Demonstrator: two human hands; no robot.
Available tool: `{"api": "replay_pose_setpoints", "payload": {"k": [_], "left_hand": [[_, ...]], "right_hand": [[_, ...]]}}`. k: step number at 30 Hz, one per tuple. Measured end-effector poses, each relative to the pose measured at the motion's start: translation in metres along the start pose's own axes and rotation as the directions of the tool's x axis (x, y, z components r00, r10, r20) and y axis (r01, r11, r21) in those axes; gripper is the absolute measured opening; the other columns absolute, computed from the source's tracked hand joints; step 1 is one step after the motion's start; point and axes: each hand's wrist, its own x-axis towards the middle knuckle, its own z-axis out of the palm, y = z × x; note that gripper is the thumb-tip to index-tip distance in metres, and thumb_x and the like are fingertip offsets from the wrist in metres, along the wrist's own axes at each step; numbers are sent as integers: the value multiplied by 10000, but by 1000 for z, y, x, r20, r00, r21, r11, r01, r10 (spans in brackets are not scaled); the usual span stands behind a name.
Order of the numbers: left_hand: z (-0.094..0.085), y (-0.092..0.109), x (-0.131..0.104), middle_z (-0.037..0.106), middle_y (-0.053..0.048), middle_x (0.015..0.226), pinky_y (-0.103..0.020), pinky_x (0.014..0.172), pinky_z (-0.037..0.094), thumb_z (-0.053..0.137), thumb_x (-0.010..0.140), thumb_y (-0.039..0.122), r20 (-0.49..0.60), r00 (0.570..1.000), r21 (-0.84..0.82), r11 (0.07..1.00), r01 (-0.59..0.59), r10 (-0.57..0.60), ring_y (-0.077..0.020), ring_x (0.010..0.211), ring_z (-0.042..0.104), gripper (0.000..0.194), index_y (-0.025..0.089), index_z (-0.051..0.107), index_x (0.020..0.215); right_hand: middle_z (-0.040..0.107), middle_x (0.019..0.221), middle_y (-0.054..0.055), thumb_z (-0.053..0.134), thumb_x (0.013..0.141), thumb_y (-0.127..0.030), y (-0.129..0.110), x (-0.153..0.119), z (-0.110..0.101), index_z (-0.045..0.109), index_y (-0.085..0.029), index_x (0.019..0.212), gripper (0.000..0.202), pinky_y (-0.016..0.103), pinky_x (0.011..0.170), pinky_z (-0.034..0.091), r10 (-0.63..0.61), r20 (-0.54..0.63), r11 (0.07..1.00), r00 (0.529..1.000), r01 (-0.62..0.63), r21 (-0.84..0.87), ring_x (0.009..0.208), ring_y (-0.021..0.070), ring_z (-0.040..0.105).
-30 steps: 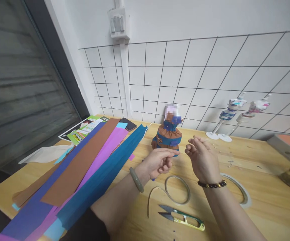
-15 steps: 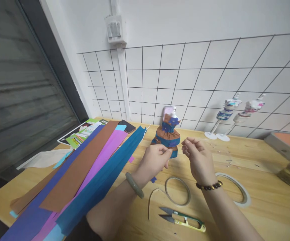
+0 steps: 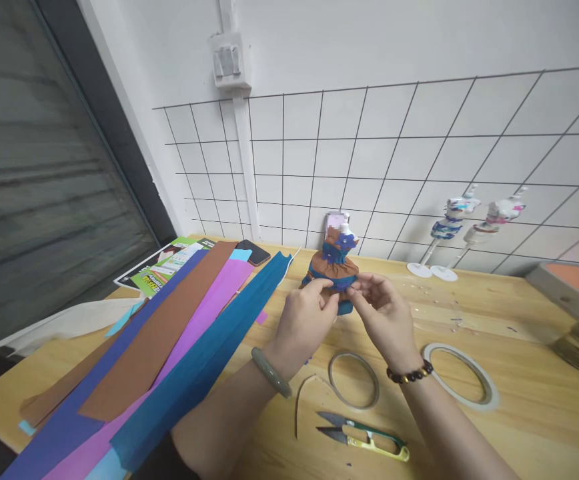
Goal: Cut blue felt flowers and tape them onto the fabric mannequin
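Note:
A small dress form (image 3: 335, 263) in gathered brown, teal and blue paper stands upright near the wall. My left hand (image 3: 305, 317), with a green bangle at the wrist, touches the left front of its skirt, thumb and fingertips close together. From the right, my right hand (image 3: 383, 312), wearing a beaded bracelet, pinches at the skirt's front with thumb and forefinger. Whatever is between the fingertips of either hand is too small to make out. The lower part of the skirt is partly hidden by the hands.
Long crepe paper strips (image 3: 169, 320) lie at left, near a phone (image 3: 253, 252). Nearer me are a tape ring (image 3: 333, 381), yellow-green snips (image 3: 364, 437) and a wider tape roll (image 3: 489, 395). Two small mannequins (image 3: 448, 228) stand back right, with a grey box (image 3: 549, 287) beyond.
My right hand has moved left and in to the skirt of the dress form. My left hand has shifted slightly, with its fingertips now up at the skirt's band.

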Motion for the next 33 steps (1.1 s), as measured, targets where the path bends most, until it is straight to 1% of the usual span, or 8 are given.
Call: {"api": "replay_pose_setpoints", "payload": {"k": [6, 11, 16, 21, 24, 28, 33], "left_hand": [[5, -3, 4, 500, 33, 545, -202, 504, 275, 514, 783, 290, 18, 1000, 13, 1000, 8, -8, -90, 511, 434, 212, 196, 612, 946], [10, -5, 7, 514, 27, 539, -206, 512, 285, 524, 775, 272, -29, 999, 51, 999, -19, 20, -99, 513, 446, 175, 196, 617, 903], [13, -6, 7, 511, 25, 545, -203, 513, 295, 512, 780, 256, -18, 1000, 75, 997, -23, 24, -98, 520, 450, 142, 196, 617, 854], [11, -2, 6, 496, 31, 544, -198, 496, 287, 503, 775, 238, -4, 1000, 98, 995, -18, 18, -88, 521, 440, 114, 189, 601, 745], [11, 0, 5, 482, 39, 531, -194, 487, 288, 495, 777, 241, 3, 1000, 90, 996, -15, 15, -78, 502, 430, 121, 191, 595, 731], [8, 1, 6, 460, 52, 505, -183, 465, 292, 493, 774, 245, -2, 1000, 45, 999, -4, 4, -69, 468, 420, 108, 190, 585, 761], [-1, 0, 10, 455, 58, 468, -179, 442, 295, 463, 792, 278, -20, 999, -21, 999, 36, -36, -74, 435, 442, 143, 186, 570, 810]], "right_hand": [[601, 783, 20, 666, 696, -295, 1, -1, 0, 555, -212, 955, 294, 328, 692, 466, -18, 9, 1000, 1000, 18, -25, 737, 159, 571], [597, 799, 27, 648, 717, -288, 3, 0, -1, 545, -208, 965, 280, 339, 702, 465, -26, 13, 999, 1000, 26, -41, 747, 165, 576], [608, 816, 31, 658, 701, -274, 3, 0, -2, 567, -205, 954, 277, 335, 725, 455, -46, 0, 997, 999, 46, -65, 773, 166, 574], [613, 813, 31, 657, 698, -279, 4, 0, -2, 564, -200, 955, 285, 339, 730, 470, -48, 3, 997, 999, 48, -57, 775, 164, 584], [608, 812, 29, 655, 700, -284, 4, 0, -1, 556, -203, 950, 281, 334, 725, 484, -41, 15, 998, 999, 42, -38, 764, 159, 592], [607, 816, 30, 654, 704, -291, 3, 0, -1, 551, -205, 949, 279, 329, 717, 497, -41, 19, 999, 999, 41, -24, 754, 157, 601], [606, 828, 33, 638, 724, -287, 3, 0, -2, 546, -204, 951, 258, 308, 685, 503, -47, -6, 999, 999, 47, -21, 742, 147, 596]]}}
